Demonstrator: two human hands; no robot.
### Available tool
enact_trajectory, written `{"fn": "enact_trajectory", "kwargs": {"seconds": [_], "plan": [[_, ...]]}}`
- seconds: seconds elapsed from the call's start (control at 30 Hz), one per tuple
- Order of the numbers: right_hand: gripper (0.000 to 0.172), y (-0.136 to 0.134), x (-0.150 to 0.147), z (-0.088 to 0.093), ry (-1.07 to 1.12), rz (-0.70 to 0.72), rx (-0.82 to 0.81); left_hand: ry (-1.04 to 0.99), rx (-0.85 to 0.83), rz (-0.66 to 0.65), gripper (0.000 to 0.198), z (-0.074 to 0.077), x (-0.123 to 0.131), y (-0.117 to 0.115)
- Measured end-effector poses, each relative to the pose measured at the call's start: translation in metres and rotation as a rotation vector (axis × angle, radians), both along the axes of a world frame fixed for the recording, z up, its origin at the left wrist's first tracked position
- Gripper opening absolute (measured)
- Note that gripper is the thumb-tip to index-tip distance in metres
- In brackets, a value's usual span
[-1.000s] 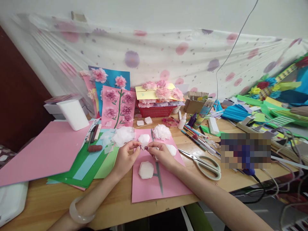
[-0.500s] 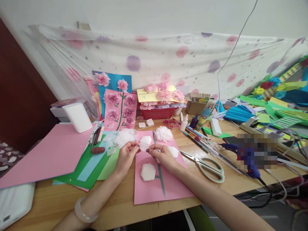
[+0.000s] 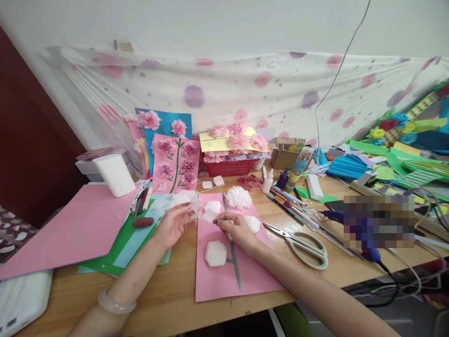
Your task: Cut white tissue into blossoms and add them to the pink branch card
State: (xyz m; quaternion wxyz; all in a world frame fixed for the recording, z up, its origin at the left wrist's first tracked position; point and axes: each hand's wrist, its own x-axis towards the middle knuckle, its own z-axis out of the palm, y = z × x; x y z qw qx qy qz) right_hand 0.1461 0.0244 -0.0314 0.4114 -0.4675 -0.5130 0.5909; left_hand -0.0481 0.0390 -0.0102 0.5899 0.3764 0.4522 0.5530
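Observation:
A pink sheet of card (image 3: pixel 210 283) with a dark painted stem lies before me, bearing a ruffled white paper flower (image 3: pixel 238 197) near its top. Flat white paper pieces (image 3: pixel 215 253) lie on it to the left and right of the stem. Between the thumb and fingertips of my right hand (image 3: pixel 236 230) is the edge of a small white tissue paper piece (image 3: pixel 211 210). My left hand (image 3: pixel 177 223) is off the card's left edge, fingers apart and holding nothing, just in front of a fluffy pile of white tissue paper (image 3: pixel 182 199).
Scissors (image 3: pixel 305 245) lie right of the card, with pens, a white glue bottle (image 3: pixel 267 181) and a blue glue gun (image 3: pixel 368 234) beyond. A red basket (image 3: pixel 229 167) and finished flower cards (image 3: pixel 176 161) stand behind. Coloured sheets (image 3: pixel 80 220) and a white container (image 3: pixel 114 174) are left.
My left hand has let go of the small white tissue paper piece and moved left, opening its fingers by the tissue pile. My right hand keeps its pinch near the same spot.

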Motion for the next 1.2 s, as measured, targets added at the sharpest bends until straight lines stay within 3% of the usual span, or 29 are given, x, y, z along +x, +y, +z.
{"fn": "enact_trajectory", "kwargs": {"seconds": [0.1,0.2,0.33,0.47,0.6,0.63,0.7,0.83,0.93,1.2], "plan": [[0.015,0.0,0.0,0.001,0.028,-0.01,-0.022,0.098,-0.072,-0.241,0.021,-0.001,0.011,-0.008],[0.017,-0.001,-0.001,0.004,0.087,-0.025,-0.058,0.286,0.025,-0.24,0.023,-0.006,0.019,-0.007],[0.024,-0.001,-0.001,0.008,0.261,-0.029,-0.135,0.451,0.153,-0.063,0.025,-0.008,0.001,0.02],[0.029,0.002,0.004,0.011,0.488,-0.017,-0.275,0.646,0.314,0.203,0.017,0.001,-0.029,0.047],[0.032,0.004,0.007,0.012,0.646,-0.014,-0.404,0.783,0.499,0.361,0.016,0.008,-0.021,0.038],[0.03,0.005,0.006,0.012,0.685,-0.012,-0.43,0.816,0.548,0.336,0.014,0.008,-0.011,0.031],[0.025,0.006,0.004,0.01,0.79,-0.004,-0.466,0.977,0.728,0.166,0.011,0.007,0.011,0.013],[0.015,0.007,0.001,0.004,0.929,0.058,-0.466,1.137,0.831,-0.121,0.018,0.001,0.042,-0.013],[0.013,0.007,0.003,0.001,0.916,0.075,-0.453,1.141,0.787,-0.147,0.022,-0.003,0.041,-0.018],[0.033,0.005,0.006,-0.004,0.818,0.151,-0.342,1.109,0.7,-0.131,0.026,-0.003,0.024,-0.014]]}}
